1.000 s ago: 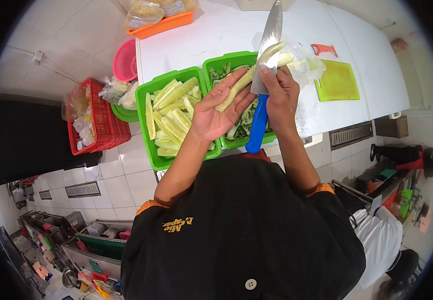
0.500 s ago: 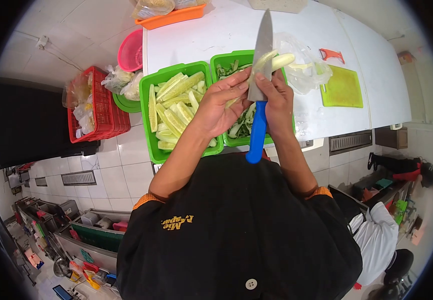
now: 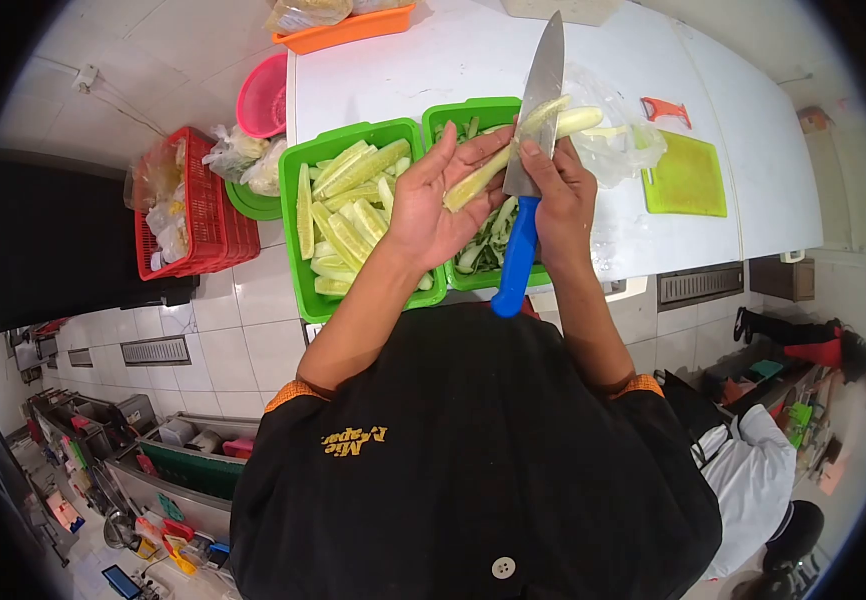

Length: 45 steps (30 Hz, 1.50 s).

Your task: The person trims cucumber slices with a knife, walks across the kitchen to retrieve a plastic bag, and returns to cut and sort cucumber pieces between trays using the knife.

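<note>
My right hand (image 3: 563,195) grips a chef's knife by the base of its steel blade (image 3: 545,70), thumb on the flat, with the blue handle (image 3: 518,262) hanging down. Pale cucumber pieces (image 3: 578,121) stick out behind the blade at that hand. My left hand (image 3: 431,200) is open, palm up, fingers stretched toward the knife. Across those fingers lies a peeled cucumber strip (image 3: 477,182), its upper part passing behind the blade. Below the hands, a green tub (image 3: 433,292) of cucumber pieces stands left of another green tub (image 3: 478,284) with dark green peelings.
On the white table (image 3: 373,90) lie a plastic bag (image 3: 643,155), an orange peeler (image 3: 666,110) and a green cutting board (image 3: 686,172). An orange tray (image 3: 348,31) sits at the back. Left of the table are a red crate (image 3: 223,220) and a pink basin (image 3: 263,97).
My left hand has opened and moved slightly away from the blade, showing its palm and the cucumber strip. The knife has shifted slightly right and up with my right hand.
</note>
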### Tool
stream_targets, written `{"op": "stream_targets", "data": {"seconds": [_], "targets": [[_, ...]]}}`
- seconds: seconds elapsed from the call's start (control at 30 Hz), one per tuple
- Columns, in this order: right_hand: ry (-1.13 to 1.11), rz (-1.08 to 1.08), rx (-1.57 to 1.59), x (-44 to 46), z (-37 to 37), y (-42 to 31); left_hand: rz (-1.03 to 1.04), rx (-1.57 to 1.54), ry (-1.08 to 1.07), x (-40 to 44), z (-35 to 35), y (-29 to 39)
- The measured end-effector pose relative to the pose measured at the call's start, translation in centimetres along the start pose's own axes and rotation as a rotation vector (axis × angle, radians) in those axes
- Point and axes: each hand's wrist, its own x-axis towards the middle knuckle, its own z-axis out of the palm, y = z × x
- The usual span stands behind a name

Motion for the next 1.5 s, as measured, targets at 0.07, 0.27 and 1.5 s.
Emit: {"op": "stream_targets", "data": {"seconds": [0.07,0.27,1.5], "targets": [[-0.001,-0.012,0.002,-0.1,0.2,0.1,0.004,-0.007,0.028,0.2,0.0,-0.1],[-0.012,-0.081,-0.030,-0.4,1.0,1.1,0.037,-0.038,-0.006,0.5,-0.1,-0.1],[-0.376,0.089,-0.008,-2.4,1.2,3.5,0.211,0.253,0.223,3.9,0.8,1.7]]}}
